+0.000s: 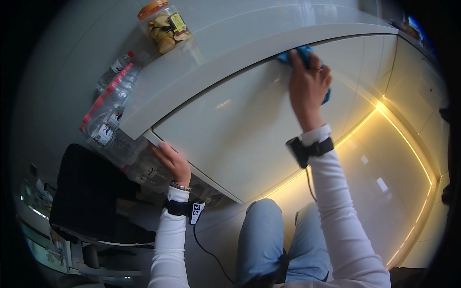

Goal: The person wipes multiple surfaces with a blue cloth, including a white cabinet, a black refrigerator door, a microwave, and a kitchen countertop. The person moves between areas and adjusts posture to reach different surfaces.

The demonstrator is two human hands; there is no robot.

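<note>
My right hand (309, 81) presses a crumpled blue cloth (305, 54) against the glossy white cabinet front (230, 118), just below the lip of the white countertop (230, 61). Part of the cloth shows past the far side of my palm. At the cabinet's left end, my left hand (174, 162) grips the upright edge panel (212, 181), close under the countertop corner. The thumb lies along the edge, and the fingers are partly hidden at the side.
A clear jar with an orange lid (165, 28) stands on the countertop. Packed plastic water bottles (111, 118) sit beside the cabinet's left end. Behind them is a black chair (93, 194). A yellow light strip (351, 135) runs along the cabinet's base. A cable (210, 253) trails from my left wrist.
</note>
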